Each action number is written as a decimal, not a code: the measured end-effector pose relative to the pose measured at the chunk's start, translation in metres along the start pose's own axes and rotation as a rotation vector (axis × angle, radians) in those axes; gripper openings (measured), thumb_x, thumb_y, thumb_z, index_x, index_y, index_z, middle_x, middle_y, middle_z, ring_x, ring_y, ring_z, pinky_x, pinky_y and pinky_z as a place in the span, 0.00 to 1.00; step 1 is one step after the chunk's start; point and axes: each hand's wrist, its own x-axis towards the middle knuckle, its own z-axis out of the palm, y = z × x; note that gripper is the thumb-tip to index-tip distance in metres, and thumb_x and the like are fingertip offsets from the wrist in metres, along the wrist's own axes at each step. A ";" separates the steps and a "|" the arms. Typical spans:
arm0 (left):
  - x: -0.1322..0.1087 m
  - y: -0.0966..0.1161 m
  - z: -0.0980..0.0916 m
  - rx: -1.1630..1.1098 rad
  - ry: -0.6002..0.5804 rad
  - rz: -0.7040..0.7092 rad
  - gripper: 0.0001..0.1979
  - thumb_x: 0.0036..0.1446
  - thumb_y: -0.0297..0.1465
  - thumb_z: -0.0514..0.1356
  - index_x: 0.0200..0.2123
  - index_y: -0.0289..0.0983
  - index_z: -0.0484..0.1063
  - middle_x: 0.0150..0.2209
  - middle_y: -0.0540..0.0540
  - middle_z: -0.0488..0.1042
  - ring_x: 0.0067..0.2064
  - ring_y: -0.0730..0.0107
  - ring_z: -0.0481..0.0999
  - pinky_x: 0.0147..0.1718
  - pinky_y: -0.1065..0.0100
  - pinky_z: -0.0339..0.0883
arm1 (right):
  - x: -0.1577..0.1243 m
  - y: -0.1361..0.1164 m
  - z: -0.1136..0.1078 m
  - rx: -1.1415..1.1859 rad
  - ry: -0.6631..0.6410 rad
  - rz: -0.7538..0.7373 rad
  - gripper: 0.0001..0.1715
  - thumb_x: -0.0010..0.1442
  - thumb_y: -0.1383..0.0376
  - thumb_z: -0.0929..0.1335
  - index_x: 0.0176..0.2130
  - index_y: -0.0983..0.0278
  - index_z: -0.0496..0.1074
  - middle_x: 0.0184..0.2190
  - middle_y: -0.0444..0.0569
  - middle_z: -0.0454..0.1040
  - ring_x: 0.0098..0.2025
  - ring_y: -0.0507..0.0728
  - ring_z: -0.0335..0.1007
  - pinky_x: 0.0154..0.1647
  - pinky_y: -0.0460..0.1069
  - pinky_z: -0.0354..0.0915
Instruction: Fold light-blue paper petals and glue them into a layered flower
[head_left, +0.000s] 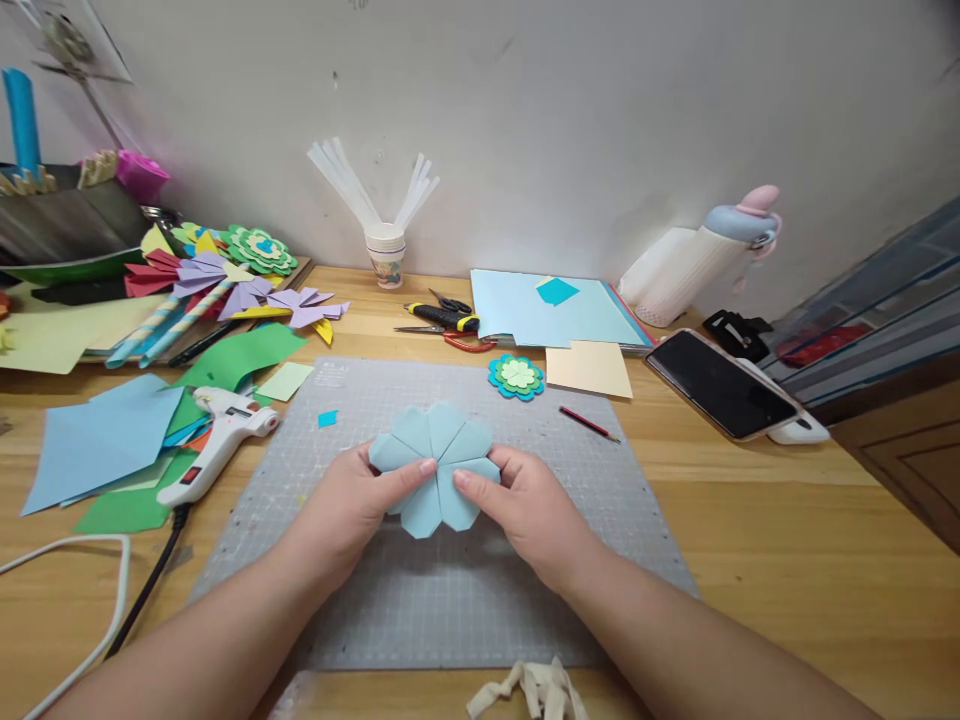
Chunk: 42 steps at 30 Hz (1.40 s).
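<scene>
Containers first. Far left, dark pot [71, 230] with wooden sticks [97, 168] and a blue roll [22, 120] standing up out of it; magenta roll [142, 177] just beside, at the rim. Centre back, stacked paper cups [387, 265], bunches of white strips [345, 183] fanning out of the top. Right, pale ribbed bottle [679, 262], pink cap on; contents hidden.

Left hand [349, 500]: pinching the left side of a light-blue paper flower [429, 430], thumb flat on top near the centre, other fingers mostly hidden beneath. Right hand [536, 510]: same kind of pinch on the right side, thumb across a lower petal. Flower held between both, above the middle of the gray cutting mat [465, 620], creases meeting at its centre.

Surface: wooden table [787, 560]. Left, blue sheets [105, 440] over green paper, white glue gun [217, 445] on the pile, purple paper flowers [300, 305] behind. On the mat, small blue scrap [328, 419], layered flower [517, 376] and pencil [589, 424]. Near edge, crumpled cream cloth strip [529, 690]. Behind, red-handled scissors [471, 343] and stacked sheets [555, 315]. Right, phone [720, 385]. Plain pale wall [540, 120] at back.
</scene>
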 end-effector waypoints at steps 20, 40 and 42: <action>0.001 -0.003 -0.005 0.030 0.014 -0.018 0.18 0.42 0.42 0.70 0.32 0.34 0.78 0.29 0.45 0.80 0.30 0.67 0.73 0.31 0.69 0.63 | 0.001 -0.003 0.001 -0.111 0.090 -0.059 0.18 0.53 0.53 0.70 0.25 0.64 0.69 0.20 0.41 0.67 0.23 0.50 0.62 0.25 0.46 0.60; -0.007 0.006 -0.005 -0.266 -0.252 -0.134 0.19 0.49 0.36 0.68 0.45 0.39 0.76 0.36 0.46 0.81 0.33 0.67 0.76 0.31 0.71 0.68 | 0.004 -0.004 -0.023 -0.202 -0.180 -0.470 0.47 0.46 0.52 0.77 0.61 0.46 0.57 0.58 0.47 0.61 0.57 0.60 0.59 0.57 0.55 0.57; -0.009 0.007 -0.005 -0.287 -0.267 -0.167 0.17 0.48 0.36 0.68 0.43 0.39 0.78 0.34 0.46 0.81 0.32 0.67 0.76 0.29 0.71 0.68 | 0.003 -0.004 -0.023 -0.223 -0.210 -0.472 0.50 0.44 0.52 0.77 0.61 0.44 0.56 0.60 0.47 0.59 0.60 0.61 0.57 0.61 0.57 0.54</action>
